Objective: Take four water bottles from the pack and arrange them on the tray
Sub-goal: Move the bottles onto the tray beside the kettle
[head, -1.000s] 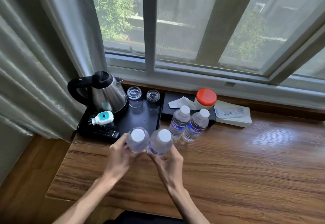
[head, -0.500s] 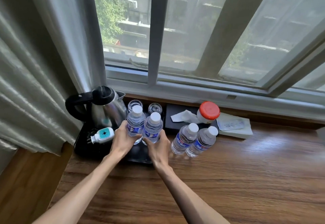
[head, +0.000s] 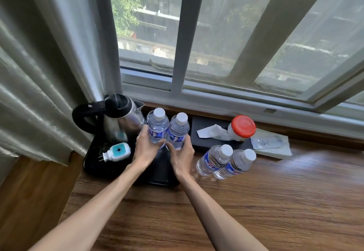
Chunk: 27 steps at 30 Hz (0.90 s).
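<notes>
**Clear bottles: two in hand, two waiting**

We are gripping two bottles upright over the black tray [head: 94,164], beside one kettle [head: 120,120]. Our left hand [head: 145,150] is wrapping its fingers round the left bottle [head: 157,126]; our right hand [head: 182,155] is clasping the right bottle [head: 178,130]. Two spare bottles [head: 224,161] are standing on the table [head: 256,201], touching each other.
</notes>
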Tool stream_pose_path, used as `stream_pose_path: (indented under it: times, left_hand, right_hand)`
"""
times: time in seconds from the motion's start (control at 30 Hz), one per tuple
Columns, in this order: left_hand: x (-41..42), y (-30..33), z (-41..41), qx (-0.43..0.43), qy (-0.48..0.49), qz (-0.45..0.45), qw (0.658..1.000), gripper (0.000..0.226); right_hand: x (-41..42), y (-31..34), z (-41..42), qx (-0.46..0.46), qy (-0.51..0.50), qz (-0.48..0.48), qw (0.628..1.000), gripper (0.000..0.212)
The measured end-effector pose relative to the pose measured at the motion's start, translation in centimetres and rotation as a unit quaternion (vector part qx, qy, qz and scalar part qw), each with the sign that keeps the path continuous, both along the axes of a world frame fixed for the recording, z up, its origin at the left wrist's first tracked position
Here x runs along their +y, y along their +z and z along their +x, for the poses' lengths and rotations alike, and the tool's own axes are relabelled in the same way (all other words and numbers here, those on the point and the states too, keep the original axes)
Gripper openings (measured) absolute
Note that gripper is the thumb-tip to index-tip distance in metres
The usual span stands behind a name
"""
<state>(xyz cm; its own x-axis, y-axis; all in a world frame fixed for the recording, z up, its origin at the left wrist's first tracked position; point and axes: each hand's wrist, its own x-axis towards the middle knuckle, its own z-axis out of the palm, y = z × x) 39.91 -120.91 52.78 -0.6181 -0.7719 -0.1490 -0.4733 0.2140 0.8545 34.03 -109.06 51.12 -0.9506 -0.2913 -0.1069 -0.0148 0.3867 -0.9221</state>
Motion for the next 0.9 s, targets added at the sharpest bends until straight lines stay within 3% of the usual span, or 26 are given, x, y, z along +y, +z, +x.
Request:
stream_pose_path:
  times: [0.27,0.37,0.47,0.57,0.67,0.77,0.9]
  left_hand:
    - [0.4,-0.4,0.3,0.011,0.0,0.008,1.0,0.055]
    - [1.3,0.0,0.8,0.018,0.016,0.035,0.999,0.074]
    - [4.2,0.8,2.2,0.02,0.027,0.053,0.998,0.086]
    - [8.1,0.8,3.9,0.003,0.022,0.027,0.999,0.077]
    - [11.1,0.3,4.6,-0.003,-0.04,0.026,0.999,0.066]
    - [12.9,0.0,3.3,-0.014,-0.136,0.037,0.99,0.076]
    - [14.4,1.1,0.4,-0.014,-0.207,0.039,0.977,0.103]
  right_hand:
    - [-0.2,0.0,0.1,0.001,0.003,0.006,1.0,0.056]
    - [0.4,0.4,0.2,-0.025,0.025,0.021,0.999,0.076]
    - [2.8,1.1,1.6,-0.06,0.069,0.023,0.995,0.062]
    - [7.1,2.6,3.6,-0.079,0.09,0.039,0.992,0.057]
    - [12.5,3.3,4.6,-0.071,0.07,0.07,0.993,0.035]
    - [17.0,3.7,4.3,-0.068,-0.004,0.07,0.995,0.025]
    - [19.8,3.1,2.2,-0.052,-0.091,0.104,0.989,0.043]
